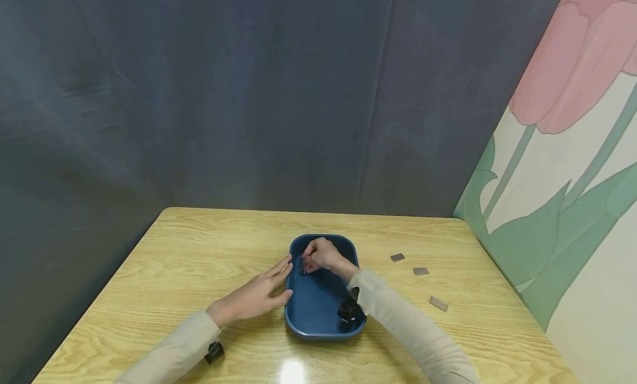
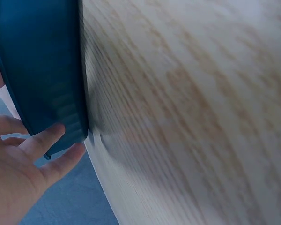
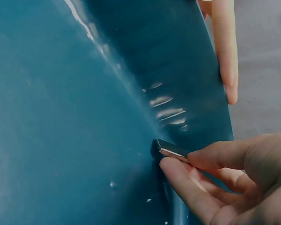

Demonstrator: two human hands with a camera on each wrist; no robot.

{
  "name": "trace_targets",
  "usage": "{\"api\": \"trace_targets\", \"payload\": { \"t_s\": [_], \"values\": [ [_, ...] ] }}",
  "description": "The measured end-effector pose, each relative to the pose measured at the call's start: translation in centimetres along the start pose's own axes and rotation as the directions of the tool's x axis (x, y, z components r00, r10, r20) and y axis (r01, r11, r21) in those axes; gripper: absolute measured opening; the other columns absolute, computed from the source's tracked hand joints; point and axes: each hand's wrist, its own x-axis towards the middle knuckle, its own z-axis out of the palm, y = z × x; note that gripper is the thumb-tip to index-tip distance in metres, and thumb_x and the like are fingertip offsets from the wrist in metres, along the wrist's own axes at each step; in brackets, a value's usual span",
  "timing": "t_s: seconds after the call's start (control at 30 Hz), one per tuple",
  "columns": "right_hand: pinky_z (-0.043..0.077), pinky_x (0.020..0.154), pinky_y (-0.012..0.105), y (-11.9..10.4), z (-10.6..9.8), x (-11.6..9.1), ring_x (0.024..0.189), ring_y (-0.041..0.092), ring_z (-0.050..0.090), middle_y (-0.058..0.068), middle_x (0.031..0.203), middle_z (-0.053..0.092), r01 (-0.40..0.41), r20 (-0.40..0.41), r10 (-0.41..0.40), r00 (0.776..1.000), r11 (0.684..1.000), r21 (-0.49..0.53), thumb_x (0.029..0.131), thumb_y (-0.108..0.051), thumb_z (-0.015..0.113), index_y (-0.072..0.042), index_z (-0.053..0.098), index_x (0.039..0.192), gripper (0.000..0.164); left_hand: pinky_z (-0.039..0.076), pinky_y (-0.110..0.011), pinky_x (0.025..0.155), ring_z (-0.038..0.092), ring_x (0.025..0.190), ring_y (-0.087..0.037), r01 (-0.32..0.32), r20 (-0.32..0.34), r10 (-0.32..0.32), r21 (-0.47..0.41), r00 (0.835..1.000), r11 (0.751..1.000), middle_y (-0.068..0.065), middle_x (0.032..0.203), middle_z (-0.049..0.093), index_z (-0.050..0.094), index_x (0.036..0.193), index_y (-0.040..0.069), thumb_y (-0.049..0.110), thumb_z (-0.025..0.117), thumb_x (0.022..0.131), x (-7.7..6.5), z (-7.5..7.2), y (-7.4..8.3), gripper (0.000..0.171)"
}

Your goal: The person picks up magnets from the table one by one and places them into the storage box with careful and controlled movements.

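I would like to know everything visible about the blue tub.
The tub is blue and oblong, with rounded corners, a thin rim and raised walls. Bright highlights make it look like glossy plastic. It stands open side up on the table, longer front to back. The left hand touches its left side from outside; the right hand, inside it, pinches a small piece near the left wall.

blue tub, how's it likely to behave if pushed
The tub would probably slide rather than tip, since it sits low on a broad base. It looks fairly stiff, showing no dent at the left fingers. Its glossy inside may be slippery.
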Motion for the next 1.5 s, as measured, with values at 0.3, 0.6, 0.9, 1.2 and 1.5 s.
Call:
{"api": "trace_targets", "payload": {
  "t_s": [0.3, 0.6, 0.9, 1.2, 1.5],
  "values": [
    [0.060, 0.065, 0.036, 0.17, 0.09, 0.09, 0.072, 0.028, 0.070, 0.016, 0.083, 0.066, -0.001, -0.023, 0.000, 1.000, 1.000, -0.029, 0.089, 0.015, 0.059, 0.012, 0.067, 0.098, 0.011, 0.036, -0.045, 0.110, 0.022, 0.145, -0.026, 0.001, -0.005, -0.001, 0.001, 1.000, 1.000, -0.007, 0.165, 0.006, 0.024, 0.155, 0.001, 0.037, 0.048, 0.105, 0.05, 0.04, -0.05, 0.066],
    [0.060, 0.065, 0.036, 0.15, 0.12, 0.04, 0.074, 0.029, 0.071, 0.017, 0.084, 0.067, -0.010, -0.028, 0.010, 1.000, 1.000, -0.011, 0.089, 0.013, 0.062, 0.012, 0.066, 0.096, 0.008, 0.036, -0.045, 0.110, 0.022, 0.145, -0.026, 0.006, -0.003, -0.006, -0.007, 1.000, 1.000, -0.005, 0.166, 0.005, 0.024, 0.155, 0.002, 0.039, 0.048, 0.105, 0.09, 0.13, -0.07, 0.067],
    [0.060, 0.065, 0.035, 0.08, 0.11, -0.02, 0.074, 0.028, 0.071, 0.017, 0.084, 0.068, -0.008, -0.036, 0.007, 0.999, 1.000, -0.022, 0.090, 0.012, 0.062, 0.011, 0.067, 0.096, 0.008, 0.036, -0.045, 0.110, 0.022, 0.146, -0.025, 0.008, -0.006, -0.008, -0.007, 1.000, 1.000, -0.005, 0.166, 0.005, 0.024, 0.155, 0.002, 0.038, 0.048, 0.105, 0.10, 0.08, -0.03, 0.066],
    [0.060, 0.066, 0.035, 0.14, -0.06, 0.01, 0.076, 0.030, 0.071, 0.017, 0.084, 0.068, -0.012, -0.029, 0.011, 1.000, 0.999, -0.034, 0.091, 0.011, 0.061, 0.011, 0.066, 0.097, 0.008, 0.036, -0.044, 0.110, 0.023, 0.145, -0.024, 0.015, -0.006, -0.015, -0.008, 1.000, 1.000, -0.004, 0.166, 0.006, 0.025, 0.155, 0.002, 0.038, 0.048, 0.105, 0.17, 0.08, -0.01, 0.066],
    [0.060, 0.069, 0.038, -0.01, -0.08, -0.09, 0.080, 0.033, 0.071, 0.019, 0.086, 0.068, -0.019, -0.029, 0.018, 0.999, 1.000, -0.024, 0.089, 0.011, 0.062, 0.012, 0.067, 0.098, 0.010, 0.036, -0.043, 0.110, 0.024, 0.145, -0.024, 0.016, -0.013, -0.016, -0.010, 1.000, 1.000, -0.004, 0.166, 0.006, 0.025, 0.155, 0.001, 0.037, 0.049, 0.105, 0.15, 0.11, 0.01, 0.066]
  ]
}}
